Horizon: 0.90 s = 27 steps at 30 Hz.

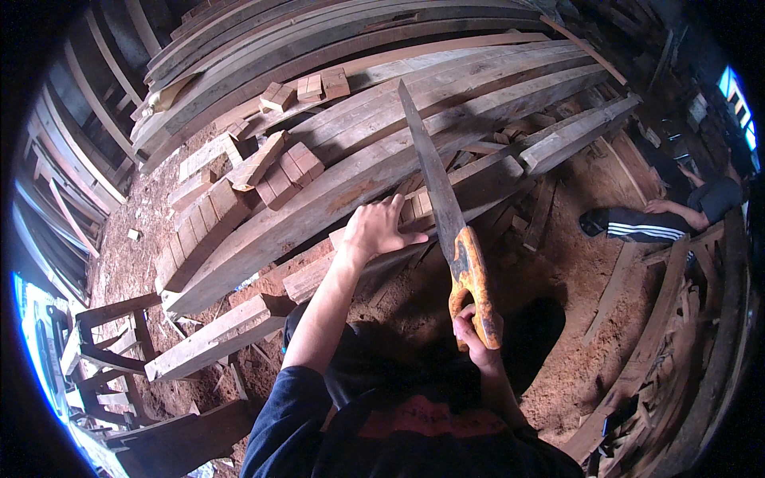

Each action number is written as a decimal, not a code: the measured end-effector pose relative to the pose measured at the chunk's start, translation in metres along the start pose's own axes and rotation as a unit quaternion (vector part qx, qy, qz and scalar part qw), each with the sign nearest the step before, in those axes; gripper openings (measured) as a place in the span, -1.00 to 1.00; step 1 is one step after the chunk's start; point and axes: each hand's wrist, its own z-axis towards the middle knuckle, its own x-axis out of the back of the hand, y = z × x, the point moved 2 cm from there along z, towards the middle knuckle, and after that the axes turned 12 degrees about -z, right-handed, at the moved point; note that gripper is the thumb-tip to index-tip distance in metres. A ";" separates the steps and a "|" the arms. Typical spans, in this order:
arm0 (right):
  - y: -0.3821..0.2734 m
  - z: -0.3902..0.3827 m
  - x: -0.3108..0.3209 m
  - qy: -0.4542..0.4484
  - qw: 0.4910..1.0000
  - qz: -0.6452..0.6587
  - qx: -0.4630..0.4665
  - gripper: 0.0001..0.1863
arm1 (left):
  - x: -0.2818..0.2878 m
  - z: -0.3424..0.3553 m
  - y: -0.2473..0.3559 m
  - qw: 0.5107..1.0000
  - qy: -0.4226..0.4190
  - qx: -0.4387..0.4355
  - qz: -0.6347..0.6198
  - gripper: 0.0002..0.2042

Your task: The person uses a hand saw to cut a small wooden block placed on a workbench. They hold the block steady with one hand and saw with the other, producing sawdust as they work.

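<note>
My right hand (472, 328) grips the orange wooden handle of a handsaw (434, 171), whose long blade points up and away over the timber. My left hand (378, 229) rests flat, fingers spread, on the edge of a long thick plank (351, 195) lying across the pile. Short wood blocks (420, 205) lie just beside its fingers, close to the blade.
Long planks (343, 48) are stacked behind. Short offcut blocks (280, 167) sit on them at left. A wooden bench (103, 334) stands at lower left. Another person (677, 211) in dark clothes sits at right. Sawdust covers the ground (574, 350).
</note>
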 end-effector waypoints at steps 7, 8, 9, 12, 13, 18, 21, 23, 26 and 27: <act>0.003 -0.001 0.001 -0.011 1.000 -0.004 -0.005 -0.86 | -0.002 0.001 -0.001 1.000 -0.005 -0.002 0.013 -0.06; 0.004 -0.001 0.001 -0.007 1.000 -0.007 0.000 -0.86 | -0.002 0.001 -0.001 1.000 -0.003 -0.002 0.010 -0.07; 0.005 -0.001 0.001 -0.002 1.000 -0.010 0.005 -0.86 | -0.003 0.002 -0.001 1.000 -0.004 0.004 0.008 -0.09; 0.001 -0.001 0.000 -0.002 1.000 0.012 -0.014 -0.86 | -0.006 0.002 -0.002 1.000 0.012 0.007 0.003 -0.18; -0.001 -0.001 0.000 -0.006 0.999 0.024 -0.026 -0.86 | -0.009 0.002 -0.004 1.000 0.029 -0.003 0.005 -0.21; 0.017 -0.005 0.000 0.003 0.999 0.033 -0.018 -0.86 | -0.022 0.003 -0.009 0.979 0.159 -0.110 0.068 -0.34; 0.032 -0.005 -0.002 0.034 0.999 0.027 0.027 -0.86 | -0.025 0.005 -0.009 0.980 0.144 -0.117 0.069 -0.38; 0.038 -0.008 0.000 0.041 0.998 0.030 0.043 -0.87 | -0.024 0.006 -0.010 0.981 0.137 -0.108 0.080 -0.40; 0.029 -0.006 0.004 0.010 0.997 0.070 0.009 -0.87 | -0.024 0.010 -0.012 0.979 0.143 -0.123 0.081 -0.44; 0.014 -0.004 0.005 -0.005 0.996 0.087 -0.006 -0.87 | -0.026 0.012 -0.013 0.978 0.144 -0.129 0.083 -0.45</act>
